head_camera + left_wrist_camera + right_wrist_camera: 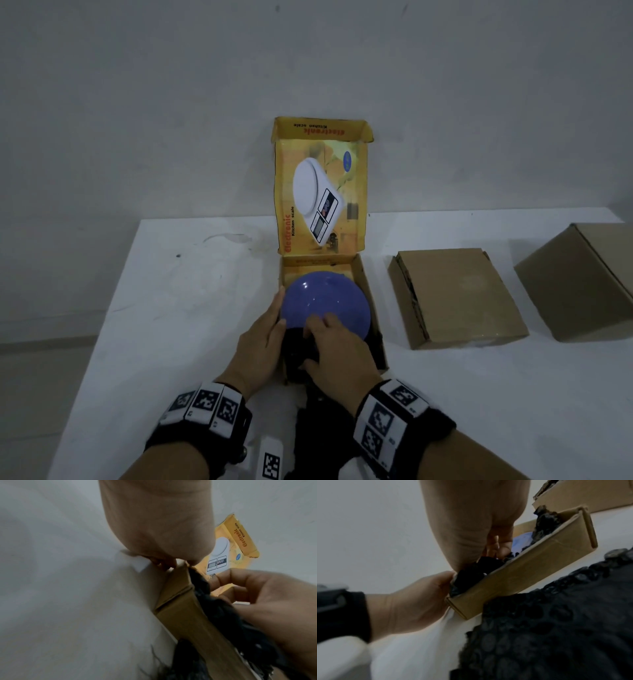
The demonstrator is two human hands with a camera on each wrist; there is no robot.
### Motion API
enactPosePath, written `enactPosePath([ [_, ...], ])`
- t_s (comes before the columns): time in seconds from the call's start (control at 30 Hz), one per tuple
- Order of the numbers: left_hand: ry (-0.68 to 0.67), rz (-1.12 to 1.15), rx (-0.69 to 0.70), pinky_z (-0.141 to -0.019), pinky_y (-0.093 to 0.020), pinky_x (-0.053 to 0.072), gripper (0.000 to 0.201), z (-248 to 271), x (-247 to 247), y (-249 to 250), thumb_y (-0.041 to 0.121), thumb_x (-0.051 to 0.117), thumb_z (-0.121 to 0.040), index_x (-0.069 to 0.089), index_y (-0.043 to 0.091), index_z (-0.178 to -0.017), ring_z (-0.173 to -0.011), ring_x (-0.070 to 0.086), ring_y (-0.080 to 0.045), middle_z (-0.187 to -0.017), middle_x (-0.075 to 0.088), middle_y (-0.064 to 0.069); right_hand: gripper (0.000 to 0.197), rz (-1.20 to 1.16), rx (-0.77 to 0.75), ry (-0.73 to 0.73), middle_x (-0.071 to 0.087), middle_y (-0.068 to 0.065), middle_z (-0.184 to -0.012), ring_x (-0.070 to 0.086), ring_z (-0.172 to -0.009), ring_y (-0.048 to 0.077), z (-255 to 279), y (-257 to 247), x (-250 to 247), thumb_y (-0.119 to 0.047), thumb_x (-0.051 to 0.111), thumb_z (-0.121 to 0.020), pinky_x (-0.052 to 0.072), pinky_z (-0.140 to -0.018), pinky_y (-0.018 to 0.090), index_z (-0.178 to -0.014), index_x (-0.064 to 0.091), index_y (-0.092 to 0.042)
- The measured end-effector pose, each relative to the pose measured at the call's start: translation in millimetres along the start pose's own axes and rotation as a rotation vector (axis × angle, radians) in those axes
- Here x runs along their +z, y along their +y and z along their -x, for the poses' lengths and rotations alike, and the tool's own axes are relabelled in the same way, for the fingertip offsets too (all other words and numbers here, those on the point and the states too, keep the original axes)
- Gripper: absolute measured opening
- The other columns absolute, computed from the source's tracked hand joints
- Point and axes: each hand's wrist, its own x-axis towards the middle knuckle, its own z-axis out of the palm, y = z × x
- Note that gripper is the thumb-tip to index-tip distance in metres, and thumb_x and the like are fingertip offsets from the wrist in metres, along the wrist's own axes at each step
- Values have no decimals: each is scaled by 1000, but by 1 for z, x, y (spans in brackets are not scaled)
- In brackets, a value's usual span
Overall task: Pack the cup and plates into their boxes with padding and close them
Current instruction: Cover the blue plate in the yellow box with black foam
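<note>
At lower centre of the head view, the right hand (337,349) pinches black bubble wrap (301,346) at the near edge of the blue plate (325,301). Just left, the left hand (262,342) lies with straight fingers against the yellow box (371,301) wall. That box holds the plate on wrap, lid upright. Two brown boxes (455,294) sit closed at right on the table (178,294).

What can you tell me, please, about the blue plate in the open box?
The blue plate is round, glossy and smooth, seemingly upside down, its domed side up. It lies in the open yellow box, nearly filling its width, over black bubble wrap that covers its near edge. The left hand touches its left rim with straight fingers; the right hand rests fingertips on top.
</note>
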Motion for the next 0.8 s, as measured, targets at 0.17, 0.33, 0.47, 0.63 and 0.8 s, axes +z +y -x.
enactPosePath([
  [0.17, -29, -62, 29, -116, -26, 18, 57, 0, 0, 4, 45, 32, -89, 7, 45, -141, -138, 22, 1, -147, 15, 26, 55, 46, -33, -65, 41, 6, -129, 56, -104, 31, -9, 0, -5, -22, 63, -83, 50, -76, 37, -131, 36, -18],
  [0.33, -33, -106, 62, -117, -29, 20, 68, -1, 0, -2, 61, 29, -85, 3, 41, -144, -139, 21, 1, -149, 14, 25, 48, -93, -159, -341, 49, 6, -128, 49, -114, 23, -10, 10, -31, -28, 62, -89, 37, -91, 26, -132, 48, -13],
  [0.47, -9, -109, 86, -111, -21, 21, 70, 1, 0, 5, 62, 31, -80, 4, 44, -142, -133, 24, 5, -138, 13, 39, 58, -31, -153, -375, 45, 4, -126, 47, -113, 22, -7, 13, -31, -30, 70, -83, 37, -90, 26, -134, 48, -15],
  [0.63, -16, -129, 79, -107, -17, 22, 70, 2, -1, 8, 59, 33, -78, 2, 48, -139, -129, 25, 9, -135, 14, 40, 28, -65, -145, -328, 53, 8, -117, 52, -106, 26, -13, 10, -24, -20, 61, -90, 42, -90, 33, -116, 64, -10],
  [0.8, -17, -142, 50, -113, -24, 22, 68, 2, -1, 7, 49, 36, -86, 3, 41, -145, -131, 21, 9, -137, 11, 40, 22, 22, -123, -216, 49, 6, -115, 54, -100, 29, -17, 5, -12, -24, 60, -89, 47, -84, 37, -109, 62, -16],
])
